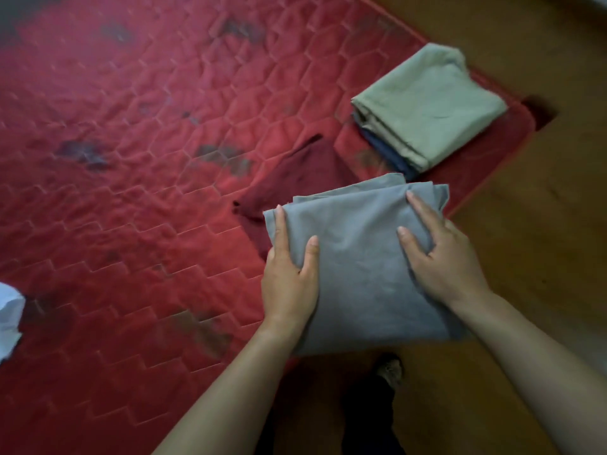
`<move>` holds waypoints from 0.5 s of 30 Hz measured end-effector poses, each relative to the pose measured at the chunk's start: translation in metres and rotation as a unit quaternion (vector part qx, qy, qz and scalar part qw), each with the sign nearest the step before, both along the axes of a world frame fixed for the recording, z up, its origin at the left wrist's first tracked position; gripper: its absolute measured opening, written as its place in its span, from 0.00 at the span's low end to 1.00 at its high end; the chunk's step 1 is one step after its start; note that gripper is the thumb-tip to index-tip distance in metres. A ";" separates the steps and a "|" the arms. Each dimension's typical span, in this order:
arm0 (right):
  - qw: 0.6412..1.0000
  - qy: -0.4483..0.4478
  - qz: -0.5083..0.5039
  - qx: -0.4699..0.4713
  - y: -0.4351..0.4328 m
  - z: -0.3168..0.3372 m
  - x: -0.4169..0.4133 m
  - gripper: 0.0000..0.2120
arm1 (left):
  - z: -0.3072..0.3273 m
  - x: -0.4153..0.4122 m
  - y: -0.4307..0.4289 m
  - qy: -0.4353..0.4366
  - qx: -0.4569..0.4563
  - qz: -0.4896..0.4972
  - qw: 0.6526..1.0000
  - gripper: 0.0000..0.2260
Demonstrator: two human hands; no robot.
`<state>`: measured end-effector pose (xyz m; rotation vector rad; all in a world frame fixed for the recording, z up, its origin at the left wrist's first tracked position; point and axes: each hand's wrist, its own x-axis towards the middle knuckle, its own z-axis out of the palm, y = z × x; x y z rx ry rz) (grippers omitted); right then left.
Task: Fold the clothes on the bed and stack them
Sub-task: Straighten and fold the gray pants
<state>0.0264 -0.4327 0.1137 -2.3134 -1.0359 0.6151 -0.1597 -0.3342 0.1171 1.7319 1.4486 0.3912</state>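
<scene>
Thumbs on top, left hand [289, 277] and right hand [443, 261] grip opposite sides of a folded grey garment [361, 277] at the near edge of the red bed [131, 165], a bundle best kept level to land square on the olive-topped stack [427, 103] beyond.

Stack [427, 103] on bed [131, 192], behind garment [361, 284]

The mattress [131, 192] is red, quilted in a stitched hexagon pattern and blotched with dark grey patches. The grey folded garment [358, 257] is plain mid-grey. The garment beneath it [305, 178] is dark maroon. The stack's top garment [430, 103] is pale sage green, above a blue garment [391, 156]. A white cloth [8, 316] shows at the left edge. The floor [542, 224] is brown.
</scene>
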 end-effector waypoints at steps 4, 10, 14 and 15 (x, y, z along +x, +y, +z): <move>1.000 -0.008 -0.008 -0.002 -0.022 0.005 0.082 0.25 | -0.001 0.083 -0.015 -0.015 -0.011 -0.016 1.000 0.30; 1.000 -0.011 0.003 0.001 0.001 0.003 0.174 0.25 | -0.010 0.171 0.012 -0.022 -0.056 -0.039 0.997 0.32; 1.000 -0.016 0.017 0.010 0.040 -0.008 0.232 0.24 | -0.018 0.227 0.049 -0.035 -0.042 -0.029 0.998 0.32; 1.000 -0.013 0.021 0.009 0.052 -0.010 0.247 0.24 | -0.021 0.241 0.059 -0.037 -0.048 -0.023 0.998 0.32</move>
